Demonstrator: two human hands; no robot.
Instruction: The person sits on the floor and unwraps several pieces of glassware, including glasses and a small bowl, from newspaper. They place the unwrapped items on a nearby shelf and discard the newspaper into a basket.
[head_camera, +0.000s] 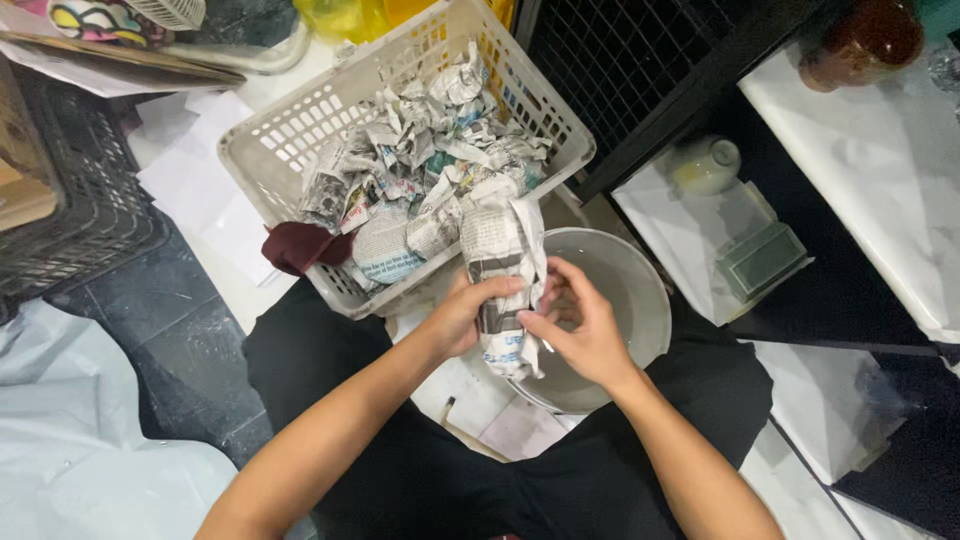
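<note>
My left hand (462, 312) grips a long bundle wrapped in newspaper (500, 262), held upright over my lap. My right hand (582, 325) touches the bundle's right side with fingers curled at the paper's edge. What is inside the wrapping is hidden. Just beyond the hands stands a white plastic basket (290, 135) filled with several more newspaper-wrapped bundles (420, 165). Under my right hand lies a grey round bowl (640, 290).
A dark red cloth (295, 245) hangs at the basket's near corner. A black crate (80, 200) stands at the left, white sheets (60, 430) at the lower left. A pale small jar (705, 165) and a grey box (760, 260) sit on the low shelf at the right.
</note>
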